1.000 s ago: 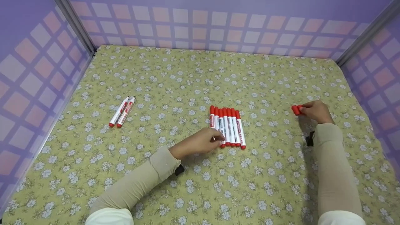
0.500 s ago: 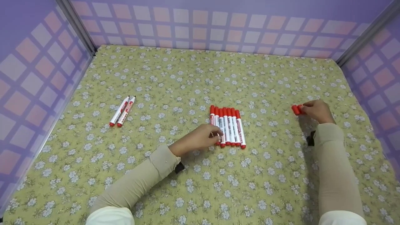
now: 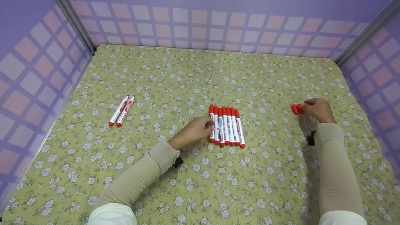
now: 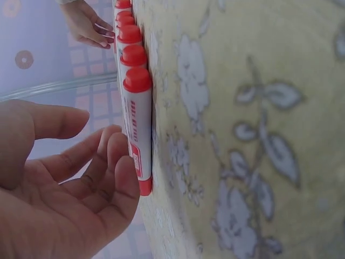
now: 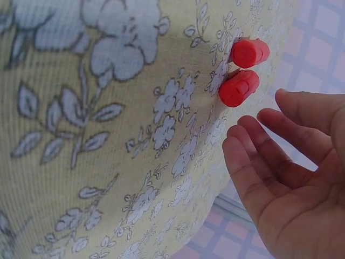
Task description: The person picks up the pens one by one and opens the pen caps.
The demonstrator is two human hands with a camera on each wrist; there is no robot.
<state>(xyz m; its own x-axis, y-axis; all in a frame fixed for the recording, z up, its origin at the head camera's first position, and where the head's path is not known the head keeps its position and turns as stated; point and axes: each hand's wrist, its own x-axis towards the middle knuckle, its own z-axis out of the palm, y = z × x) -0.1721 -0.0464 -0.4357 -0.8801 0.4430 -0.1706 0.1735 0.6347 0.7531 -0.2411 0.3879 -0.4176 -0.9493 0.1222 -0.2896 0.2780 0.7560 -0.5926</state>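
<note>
Several red-capped whiteboard markers (image 3: 230,128) lie side by side in a row. My left hand (image 3: 192,131) is at the row's left side, its fingers loosely bent beside the end marker (image 4: 141,127) and holding nothing. Over on the right, two loose red marker caps (image 3: 294,109) lie close together on the cloth. Just right of them is my right hand (image 3: 320,111), its relaxed fingers apart from the nearer cap (image 5: 239,88) in the right wrist view. Two uncapped markers (image 3: 124,112) lie slanted at the left, dark tips pointing away.
A yellow-green flowered cloth (image 3: 175,78) covers the table. Purple checked panels (image 3: 200,25) stand at the back and both sides, with grey metal posts (image 3: 76,26) in the corners.
My left hand has slid left and farther from me, uncovering the lower ends of the row's left markers. My right hand has drawn back slightly from the caps.
</note>
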